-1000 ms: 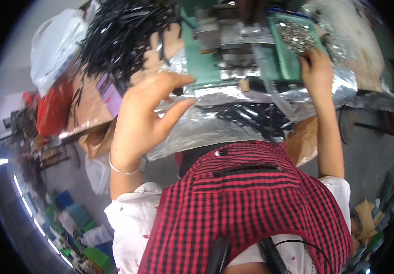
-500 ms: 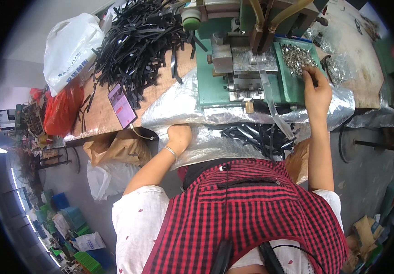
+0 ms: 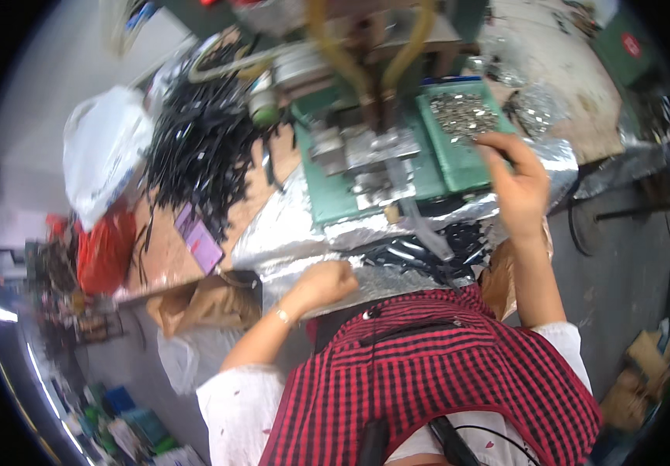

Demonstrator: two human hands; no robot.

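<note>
My right hand is over the near right edge of a green tray, its thumb and forefinger brought close together. Small shiny metal pieces are heaped in the far part of that tray; whether one sits between my fingertips is too small to tell. My left hand is curled closed above the silver foil sheet at the bench's front edge, and its fingertips are hidden. Beside it, cut black strips lie in the foil. A bench press with a metal die stands on a green base between my hands.
A big pile of black strips covers the left of the bench, with a phone in front. White and red plastic bags sit at the far left. Clear plastic bags lie right of the tray.
The whole view has shifted and blurred with head movement. My left hand has moved right, toward the black strips in the foil. My right hand has drawn back slightly from the metal pieces.
</note>
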